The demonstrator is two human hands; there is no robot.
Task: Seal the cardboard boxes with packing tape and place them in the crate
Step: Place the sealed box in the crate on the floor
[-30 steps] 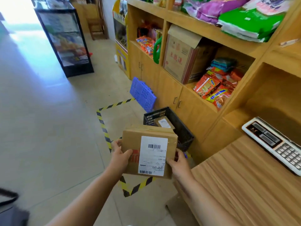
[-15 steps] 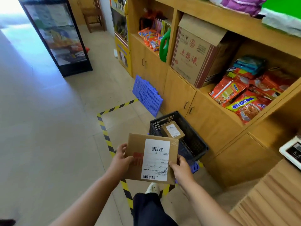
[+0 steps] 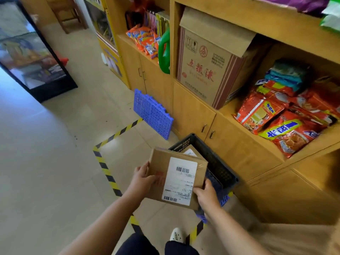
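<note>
A flat brown cardboard box [image 3: 160, 162] with a white shipping label on top is carried level between both hands. My left hand [image 3: 142, 178] grips its left edge, thumb on top. My right hand [image 3: 207, 195] grips its near right corner. The box hangs over the near left rim of a dark plastic crate [image 3: 217, 159] on the floor by the cabinet. Behind the held box, a corner of a smaller labelled box [image 3: 190, 152] shows inside the crate.
Wooden cabinets [image 3: 195, 107] with shelves of snack bags and a large carton [image 3: 204, 65] stand right of the crate. A blue plastic grid panel [image 3: 152, 113] leans on the cabinet. Yellow-black floor tape [image 3: 104, 162] frames the crate area. A glass display fridge [image 3: 27, 52] is far left.
I have stepped closer to the crate, and the box in both hands has moved forward and right until it overlaps the crate's rim. The counter and scale have left the view.
</note>
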